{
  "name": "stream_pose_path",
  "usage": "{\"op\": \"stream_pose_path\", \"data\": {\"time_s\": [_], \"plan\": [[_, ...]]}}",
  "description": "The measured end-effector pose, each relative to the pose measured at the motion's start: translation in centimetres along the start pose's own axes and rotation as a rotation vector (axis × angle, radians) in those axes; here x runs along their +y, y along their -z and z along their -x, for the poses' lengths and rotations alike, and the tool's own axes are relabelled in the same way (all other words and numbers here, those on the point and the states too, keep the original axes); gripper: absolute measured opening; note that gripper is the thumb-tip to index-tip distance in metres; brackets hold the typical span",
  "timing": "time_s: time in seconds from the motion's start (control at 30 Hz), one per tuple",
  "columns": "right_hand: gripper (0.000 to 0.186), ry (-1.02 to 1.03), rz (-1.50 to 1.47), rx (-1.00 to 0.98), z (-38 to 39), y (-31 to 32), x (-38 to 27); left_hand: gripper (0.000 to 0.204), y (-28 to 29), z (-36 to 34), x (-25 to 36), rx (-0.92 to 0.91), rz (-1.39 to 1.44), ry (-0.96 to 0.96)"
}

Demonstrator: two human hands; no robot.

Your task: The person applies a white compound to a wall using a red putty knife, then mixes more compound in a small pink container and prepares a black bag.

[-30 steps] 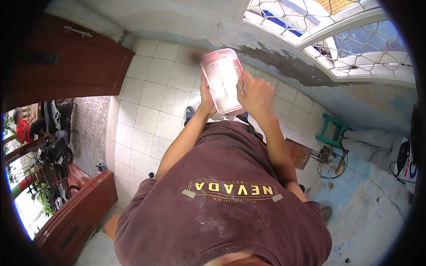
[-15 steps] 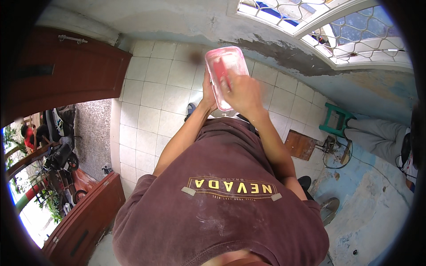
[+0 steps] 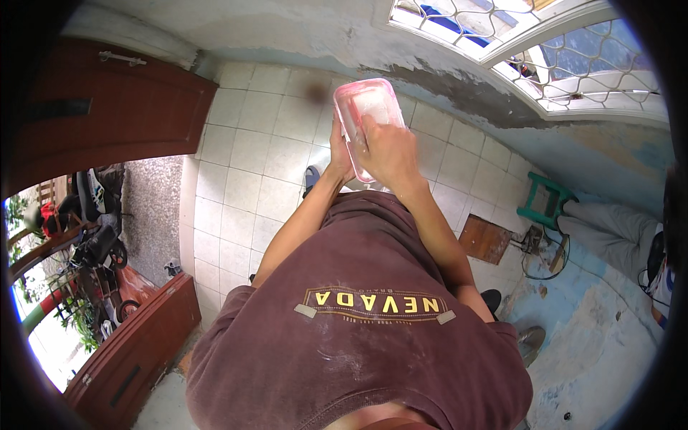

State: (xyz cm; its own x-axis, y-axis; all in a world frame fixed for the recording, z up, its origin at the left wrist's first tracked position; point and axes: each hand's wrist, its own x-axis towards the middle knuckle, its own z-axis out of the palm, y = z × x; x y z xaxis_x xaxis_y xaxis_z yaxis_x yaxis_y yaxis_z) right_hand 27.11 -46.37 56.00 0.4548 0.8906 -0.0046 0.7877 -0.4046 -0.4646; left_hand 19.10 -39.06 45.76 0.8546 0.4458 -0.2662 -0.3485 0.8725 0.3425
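A pink plastic tub [image 3: 338, 98] with white paste [image 3: 380, 106] inside is held out in front of me, over the tiled floor. My left hand [image 3: 340, 152] supports it from the left, fingers mostly hidden beneath the tub. Over the near part of the tub is my right hand [image 3: 393, 156], closed around a red flat scraper [image 3: 354, 120]. The scraper's blade reaches into the paste, and much of the tool is covered by the fingers. White smears show on the right fingers.
A green stool [image 3: 531, 209] and a person's grey-trousered legs [image 3: 609, 228] are at the right. Nearby on the floor lie a brown board [image 3: 485, 239] and a black cable [image 3: 550, 276]. Patchy wall and grilled window [image 3: 595, 64] stand ahead; a red-brown door [image 3: 136, 107] is left.
My right hand has shifted slightly within the tub, and the red scraper has turned so that less of its face shows. The tub stays in my left hand.
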Motion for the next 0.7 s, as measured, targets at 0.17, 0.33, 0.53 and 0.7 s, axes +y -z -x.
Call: {"op": "stream_pose_path", "data": {"time_s": [0.17, 0.33, 0.53, 0.7], "plan": [[0.021, 0.046, 0.026, -0.021, 0.5, 0.6, 1.1, 0.066, -0.4, -0.1, 0.9, -0.044, 0.05, -0.03], [0.02, -0.071, 0.057, 0.054, -1.4, 1.3, 1.1, 0.069, -0.8, -0.4, 1.4, -0.045, -0.029, -0.058], [0.02, 0.119, 0.033, -0.057, -1.2, -1.0, 0.3, 0.074, 0.3, -0.6, 1.7, -0.011, 0.019, -0.024], [0.02, 0.03, 0.095, -0.014, -1.9, 1.0, 0.1, 0.067, 0.4, -0.6, 2.9, -0.085, 0.014, -0.091]]}}
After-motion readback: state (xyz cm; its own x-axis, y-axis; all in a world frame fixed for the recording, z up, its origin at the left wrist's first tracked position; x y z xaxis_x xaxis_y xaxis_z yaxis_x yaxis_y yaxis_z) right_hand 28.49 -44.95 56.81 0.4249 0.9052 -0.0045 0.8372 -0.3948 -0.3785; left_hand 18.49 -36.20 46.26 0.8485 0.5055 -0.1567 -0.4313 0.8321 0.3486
